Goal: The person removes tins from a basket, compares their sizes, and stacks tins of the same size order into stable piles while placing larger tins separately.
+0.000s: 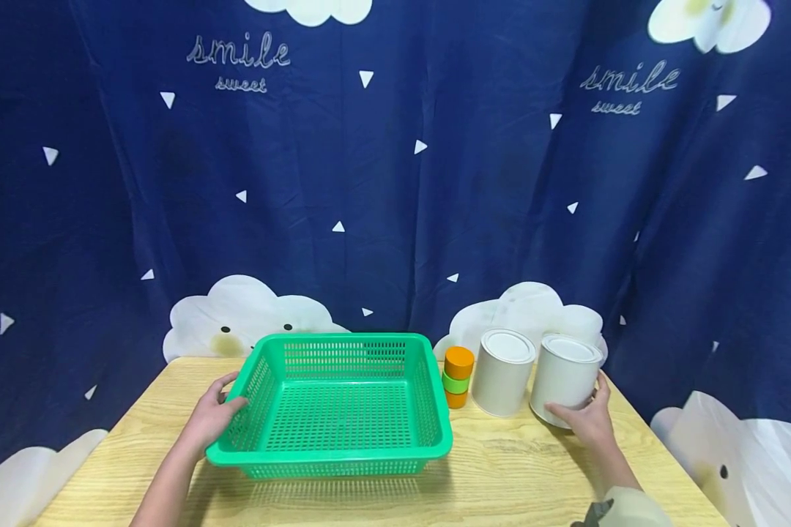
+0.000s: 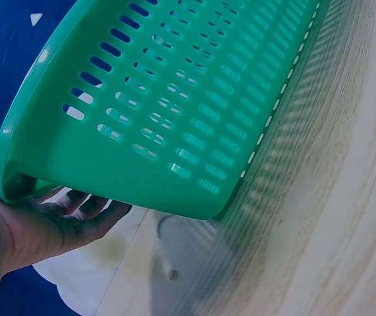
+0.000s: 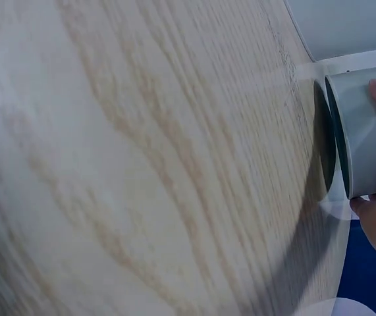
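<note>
A green plastic basket with slotted walls stands on the left of the table, nothing inside it. My left hand grips its left rim; in the left wrist view the fingers curl under the edge of the basket. On the right, a white lidded can is held around its lower side by my right hand. The right wrist view shows that can with thumb and fingers on opposite sides. Its base looks slightly raised, with a dark shadow beside it.
A second white can stands just left of the held one. Between it and the basket is a small stack of orange and green round pieces. A dark blue curtain hangs behind the wooden table.
</note>
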The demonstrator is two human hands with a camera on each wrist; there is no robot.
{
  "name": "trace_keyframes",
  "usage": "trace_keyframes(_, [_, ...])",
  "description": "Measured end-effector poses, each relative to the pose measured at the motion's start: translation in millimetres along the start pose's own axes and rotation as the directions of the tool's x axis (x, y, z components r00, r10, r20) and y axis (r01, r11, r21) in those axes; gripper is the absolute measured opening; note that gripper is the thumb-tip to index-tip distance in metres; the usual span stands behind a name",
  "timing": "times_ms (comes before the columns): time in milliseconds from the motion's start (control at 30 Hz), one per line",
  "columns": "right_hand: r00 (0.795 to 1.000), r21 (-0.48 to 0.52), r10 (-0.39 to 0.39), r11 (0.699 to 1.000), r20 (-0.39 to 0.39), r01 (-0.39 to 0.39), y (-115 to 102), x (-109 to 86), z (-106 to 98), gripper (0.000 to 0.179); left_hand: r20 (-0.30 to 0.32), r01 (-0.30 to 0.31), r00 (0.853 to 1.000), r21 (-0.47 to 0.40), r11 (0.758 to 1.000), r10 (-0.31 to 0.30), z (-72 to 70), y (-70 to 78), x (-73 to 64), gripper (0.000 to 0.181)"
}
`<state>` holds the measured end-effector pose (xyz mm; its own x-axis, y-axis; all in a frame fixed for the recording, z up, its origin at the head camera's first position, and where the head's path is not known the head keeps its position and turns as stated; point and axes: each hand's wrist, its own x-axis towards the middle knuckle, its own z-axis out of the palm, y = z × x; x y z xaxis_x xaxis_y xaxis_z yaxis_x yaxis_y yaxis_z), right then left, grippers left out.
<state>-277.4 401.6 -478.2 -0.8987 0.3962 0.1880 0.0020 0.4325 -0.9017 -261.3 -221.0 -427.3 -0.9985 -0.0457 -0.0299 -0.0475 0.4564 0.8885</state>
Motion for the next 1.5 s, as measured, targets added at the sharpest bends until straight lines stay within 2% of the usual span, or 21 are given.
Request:
trace_keyframes(500, [0.998, -0.089, 0.03, 0.996, 0.062, -0.024, -13, 2.0, -1, 0.128, -0.003, 0.003, 1.0, -0.004, 1.0, -0.003, 0.4, 1.9, -1.8, 0.06])
trace_keyframes(733, [0.992, -0.162, 0.075, 0.985, 0.104, -0.057, -14, 0.5, -2, 0.127, 0.002, 0.002, 1.0, -0.005, 1.0, -0.002, 0.0, 2.2, -1.5, 0.061])
trace_keyframes(1033, [0.99, -0.127, 0.078, 0.99, 0.12, -0.062, -17, 1.5, -2, 0.125, -0.005, -0.005, 1.0, -0.01, 1.0, 0.005, 0.0, 5.1, -0.2, 0.06])
trace_keyframes(1500, [0.99, -0.088, 0.054, 0.995, 0.131, -0.043, -12, 1.0, -1, 0.125, -0.006, 0.001, 1.0, -0.01, 1.0, -0.001, 1.0, 0.2, 0.4, 0.06])
